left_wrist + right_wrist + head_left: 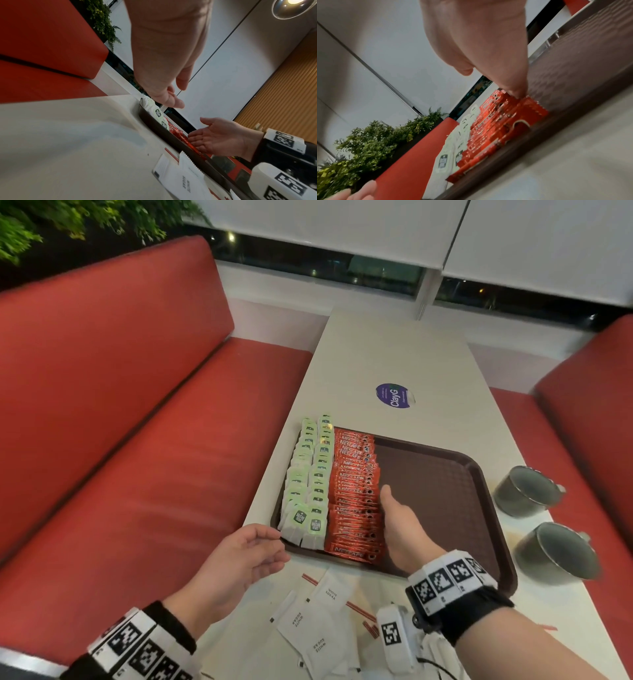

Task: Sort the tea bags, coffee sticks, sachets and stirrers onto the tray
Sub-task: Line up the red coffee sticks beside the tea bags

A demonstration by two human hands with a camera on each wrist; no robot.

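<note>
On the left of the brown tray (442,491) lie two rows of green tea bags (310,474), with a row of red coffee sticks (352,491) beside them. My right hand (394,515) lies edge-on inside the tray, its straight fingers (513,86) pressed against the right side of the coffee sticks (496,128). My left hand (270,546) hovers at the tray's near left corner, fingers loosely curled and holding nothing. White sugar sachets (318,628) and thin red stirrers (356,609) lie loose on the table in front of the tray.
Two grey cups (525,494) (556,553) stand on the table right of the tray. A purple round sticker (394,396) marks the table beyond it. Red bench seats (137,440) flank the narrow table on both sides. The right half of the tray is bare.
</note>
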